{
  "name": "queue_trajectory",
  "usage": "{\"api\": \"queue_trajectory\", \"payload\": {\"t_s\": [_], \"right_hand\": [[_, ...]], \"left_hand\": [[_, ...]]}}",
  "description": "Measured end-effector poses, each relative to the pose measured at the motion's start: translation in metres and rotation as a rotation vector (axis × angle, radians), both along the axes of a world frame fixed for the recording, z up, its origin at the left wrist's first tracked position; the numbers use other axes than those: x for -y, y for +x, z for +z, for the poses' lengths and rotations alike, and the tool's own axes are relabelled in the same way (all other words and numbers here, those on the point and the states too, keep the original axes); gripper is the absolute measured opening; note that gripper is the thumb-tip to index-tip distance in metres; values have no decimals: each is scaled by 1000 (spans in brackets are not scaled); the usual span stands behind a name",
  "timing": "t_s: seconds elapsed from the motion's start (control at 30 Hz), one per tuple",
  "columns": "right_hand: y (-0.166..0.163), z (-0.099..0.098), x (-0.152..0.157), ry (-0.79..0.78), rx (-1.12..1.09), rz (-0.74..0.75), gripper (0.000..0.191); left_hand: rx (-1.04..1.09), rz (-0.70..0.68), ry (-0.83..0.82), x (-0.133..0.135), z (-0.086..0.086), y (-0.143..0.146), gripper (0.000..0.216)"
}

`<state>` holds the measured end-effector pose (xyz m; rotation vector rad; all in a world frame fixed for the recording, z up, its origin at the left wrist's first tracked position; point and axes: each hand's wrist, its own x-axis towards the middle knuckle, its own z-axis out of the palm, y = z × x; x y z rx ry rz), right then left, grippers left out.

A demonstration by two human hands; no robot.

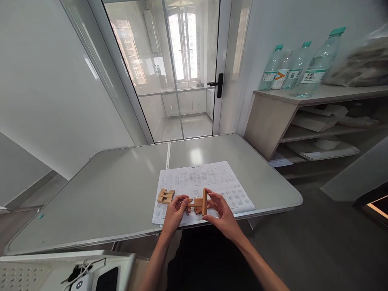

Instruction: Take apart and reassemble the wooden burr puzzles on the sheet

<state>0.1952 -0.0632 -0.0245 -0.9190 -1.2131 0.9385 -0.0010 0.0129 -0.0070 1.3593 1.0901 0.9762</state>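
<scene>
My left hand (176, 211) pinches the left end of a notched wooden puzzle piece (195, 203) lying roughly level above the paper. Fingers and thumb of my right hand (220, 210) grip a second wooden puzzle piece (205, 202) at its two ends, holding it upright across the first one. The two pieces meet or overlap; whether they interlock I cannot tell. Below them a further bit of wood (198, 210) shows, partly hidden. Left of my hands, several notched wooden pieces (165, 196) lie side by side on a printed instruction sheet (218, 173).
The sheet lies on a grey folding table (127, 182) near its front edge. A shelf unit (273, 117) with several plastic bottles (315, 68) stands at the right. Behind the table is a glass door (190, 105). A white tray (127, 266) with a phone (107, 279) sits lower left.
</scene>
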Motion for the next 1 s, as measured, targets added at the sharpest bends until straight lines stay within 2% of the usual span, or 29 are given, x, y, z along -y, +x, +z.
{"api": "queue_trajectory", "payload": {"t_s": [0.33, 0.53, 0.7, 1.0], "right_hand": [[-2, -1, 1, -2, 23, 24, 58], [-1, 7, 8, 43, 155, 13, 57], [-3, 15, 12, 115, 297, 0, 66], [-3, 11, 15, 155, 477, -7, 70]], "left_hand": [[37, -51, -59, -6, -4, -5, 56], [61, -112, -105, -7, -1, -9, 54], [85, -144, -142, -9, -1, -14, 57], [98, -162, -133, -8, -1, -15, 55]]}}
